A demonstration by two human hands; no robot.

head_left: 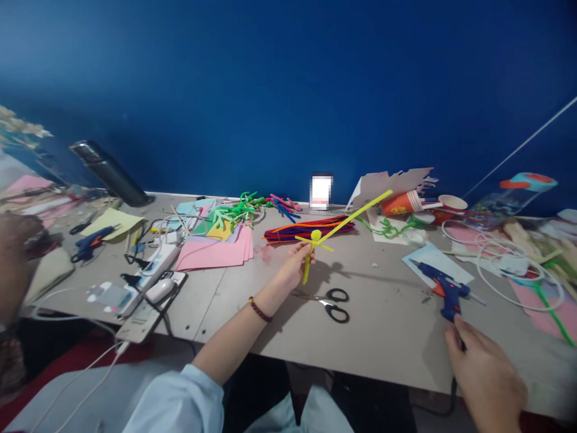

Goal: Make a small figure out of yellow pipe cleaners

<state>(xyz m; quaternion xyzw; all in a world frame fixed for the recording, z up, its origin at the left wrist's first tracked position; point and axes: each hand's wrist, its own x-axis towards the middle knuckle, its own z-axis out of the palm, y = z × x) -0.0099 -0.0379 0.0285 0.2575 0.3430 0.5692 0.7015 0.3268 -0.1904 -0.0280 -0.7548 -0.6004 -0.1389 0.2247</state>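
My left hand (301,263) pinches a yellow pipe-cleaner figure (317,238). It has a round coiled head, short arms spread sideways and one long straight strand slanting up to the right. Below it on the table lie scissors (331,302) with black handles, opened a little. At the right, my right hand (484,370) is closed around the lower end of a blue glue gun (448,291), where its black cord comes out. The glue gun's nozzle rests over a pale blue sheet of paper (428,264).
Orange, red and purple pipe cleaners (297,231) lie in a bundle behind my left hand. Pink paper (216,252), a power strip (151,273) and a phone (139,316) are at left. Paper cups (401,203) stand back right. Another person's arm (15,258) reaches in at far left.
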